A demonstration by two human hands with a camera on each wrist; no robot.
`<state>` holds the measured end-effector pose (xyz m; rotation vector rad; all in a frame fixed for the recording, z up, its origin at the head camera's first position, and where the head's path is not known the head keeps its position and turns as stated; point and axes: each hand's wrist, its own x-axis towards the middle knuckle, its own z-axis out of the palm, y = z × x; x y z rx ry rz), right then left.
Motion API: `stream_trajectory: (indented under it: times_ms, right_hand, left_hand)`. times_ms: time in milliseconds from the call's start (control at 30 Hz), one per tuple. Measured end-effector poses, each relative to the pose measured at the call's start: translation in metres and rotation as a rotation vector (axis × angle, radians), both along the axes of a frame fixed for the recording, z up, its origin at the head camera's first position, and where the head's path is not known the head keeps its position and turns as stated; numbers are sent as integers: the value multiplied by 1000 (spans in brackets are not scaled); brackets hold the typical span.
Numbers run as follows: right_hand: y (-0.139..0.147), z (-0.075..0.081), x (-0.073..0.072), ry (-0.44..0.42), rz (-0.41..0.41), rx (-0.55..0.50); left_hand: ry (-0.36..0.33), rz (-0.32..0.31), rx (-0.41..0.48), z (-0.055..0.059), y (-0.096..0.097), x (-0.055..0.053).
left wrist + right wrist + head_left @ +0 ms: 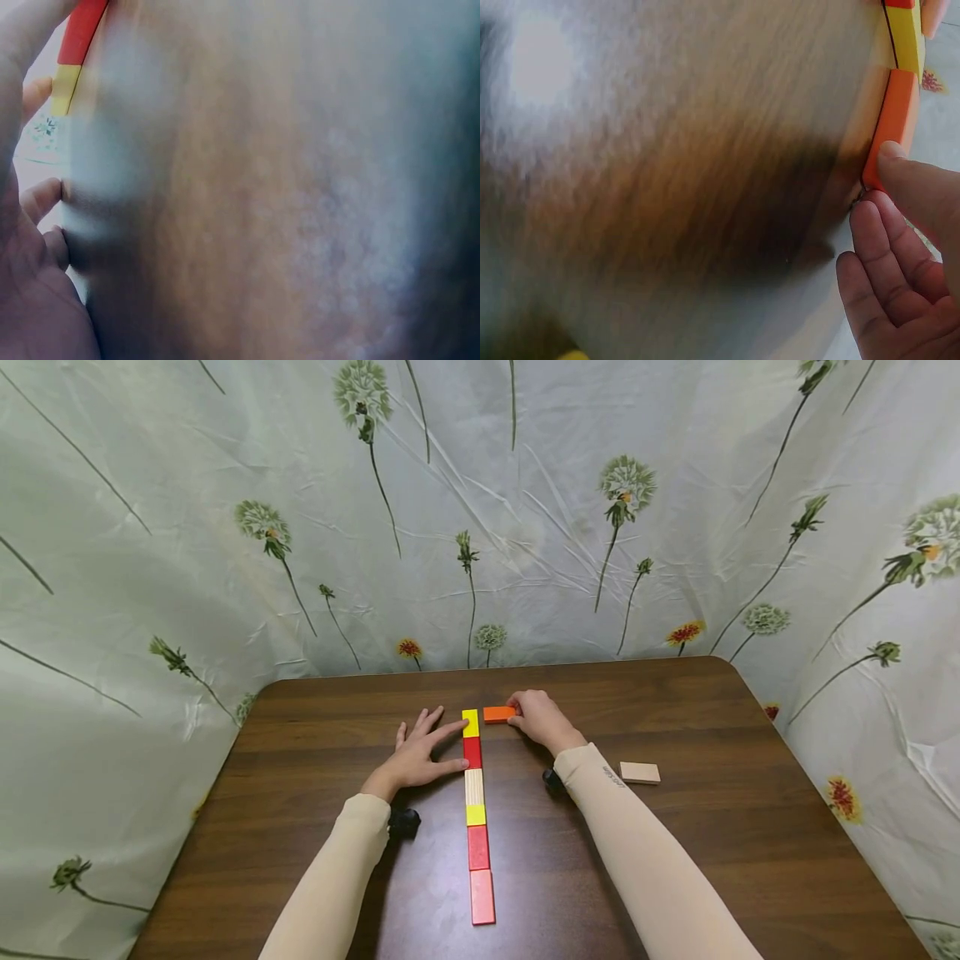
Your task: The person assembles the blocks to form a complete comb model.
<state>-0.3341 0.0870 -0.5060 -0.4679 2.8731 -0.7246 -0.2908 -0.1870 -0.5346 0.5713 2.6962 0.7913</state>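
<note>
A straight line of flat wooden blocks runs away from the person on the table. At its far end lies a yellow block (471, 724), followed by a red block (472, 752) and a plain wood block (474, 787). The left hand (411, 763) lies left of the line with spread fingers, its index fingertip at the yellow block and its thumb tip near where the red and plain blocks meet. Just right of the yellow block, the right hand (546, 722) pinches an orange block (895, 120) by its right end, thumb on one side. The orange block lies crosswise to the line.
Nearer the person, the line continues with a second yellow block (476, 815), another red block (478, 847) and a lighter red block (482, 897). A loose pale block (639, 773) lies right of the right forearm. Behind the brown table (315, 718) hangs a flowered curtain (525, 543).
</note>
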Motion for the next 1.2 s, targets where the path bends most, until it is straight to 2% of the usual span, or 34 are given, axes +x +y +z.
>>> stream_trajectory:
  times_ms: [467,833,967,1200]
  right_hand:
    - [-9,1,5,-1,-40,-15]
    - [-12,-3,6,23,-28,-18]
    - [-11,-2,7,22,-29,-32]
    - [-6,-2,5,-15,-43,-55]
  left_hand:
    - [8,0,6,1,0,2]
    - [12,1,14,3,0,3]
    - [14,-2,21,1,-1,2]
    - [26,-2,38,-9,-3,-2]
